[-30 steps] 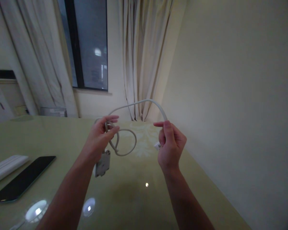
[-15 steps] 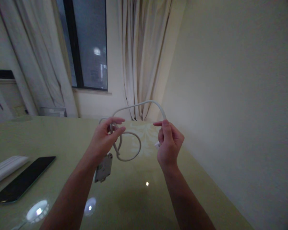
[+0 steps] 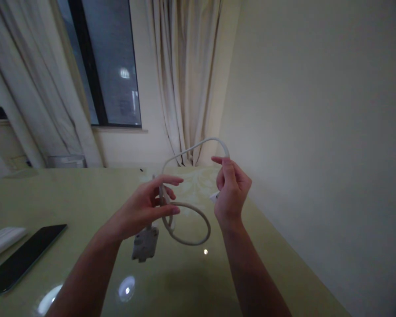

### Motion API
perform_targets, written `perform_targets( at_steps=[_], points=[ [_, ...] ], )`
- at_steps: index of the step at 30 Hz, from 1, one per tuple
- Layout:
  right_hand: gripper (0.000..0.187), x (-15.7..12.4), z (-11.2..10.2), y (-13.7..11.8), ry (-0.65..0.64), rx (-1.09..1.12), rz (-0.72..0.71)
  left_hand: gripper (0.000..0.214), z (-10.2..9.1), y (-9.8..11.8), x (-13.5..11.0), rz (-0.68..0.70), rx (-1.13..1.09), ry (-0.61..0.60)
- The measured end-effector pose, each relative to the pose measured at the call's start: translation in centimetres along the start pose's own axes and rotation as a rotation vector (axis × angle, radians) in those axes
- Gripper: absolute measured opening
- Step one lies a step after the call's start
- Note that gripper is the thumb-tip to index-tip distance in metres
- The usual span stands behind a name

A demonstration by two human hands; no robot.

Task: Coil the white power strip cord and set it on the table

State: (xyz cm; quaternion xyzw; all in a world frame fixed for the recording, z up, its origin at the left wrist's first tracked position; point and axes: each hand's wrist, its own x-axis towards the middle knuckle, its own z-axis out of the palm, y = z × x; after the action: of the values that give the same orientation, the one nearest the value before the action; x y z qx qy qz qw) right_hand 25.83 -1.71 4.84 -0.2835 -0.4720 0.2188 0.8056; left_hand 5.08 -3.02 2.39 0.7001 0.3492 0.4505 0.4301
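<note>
A white cable (image 3: 194,146) arcs above the table from one of my hands to the other. My left hand (image 3: 152,203) holds it loosely where it is looped, thumb and index finger apart and the other fingers curled behind it. One round loop hangs to the right of that hand. Below the same hand is a small grey-white plastic box (image 3: 145,243) with notched edges. My right hand (image 3: 232,189) pinches the cable between thumb and fingers. A white end piece (image 3: 214,197) with a dark mark pokes out at the left side of this hand, mostly hidden.
The glossy greenish table (image 3: 95,198) reflects ceiling lights. At its left lie a flat black slab (image 3: 26,255) and a long white object (image 3: 5,240). A wall (image 3: 310,145) borders the right edge. Behind stand curtains (image 3: 185,79) and a dark window (image 3: 110,61).
My left hand has moved right and down, its thumb and index finger spreading wider. The loop and the box have shifted lower with it. My right hand keeps its pinch. The view has turned slightly right.
</note>
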Motion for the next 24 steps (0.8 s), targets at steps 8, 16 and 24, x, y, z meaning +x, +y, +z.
perform_targets(
  at_steps=[8, 16, 24],
  points=[
    [0.034, -0.3, 0.1, 0.6, -0.384, -0.041, 0.189, 0.029, 2.5, 1.0, 0.1, 0.188, 0.162, 0.119],
    [0.029, -1.4, 0.6, 0.5, -0.553, -0.226, 0.123, 0.024, 3.7, 1.6, 0.2, 0.162, 0.138, 0.173],
    [0.019, -2.5, 0.8, 0.1, -0.586, -0.393, -0.024, 0.079, 3.3, 1.6, 0.2, 0.251, 0.165, 0.365]
  ],
)
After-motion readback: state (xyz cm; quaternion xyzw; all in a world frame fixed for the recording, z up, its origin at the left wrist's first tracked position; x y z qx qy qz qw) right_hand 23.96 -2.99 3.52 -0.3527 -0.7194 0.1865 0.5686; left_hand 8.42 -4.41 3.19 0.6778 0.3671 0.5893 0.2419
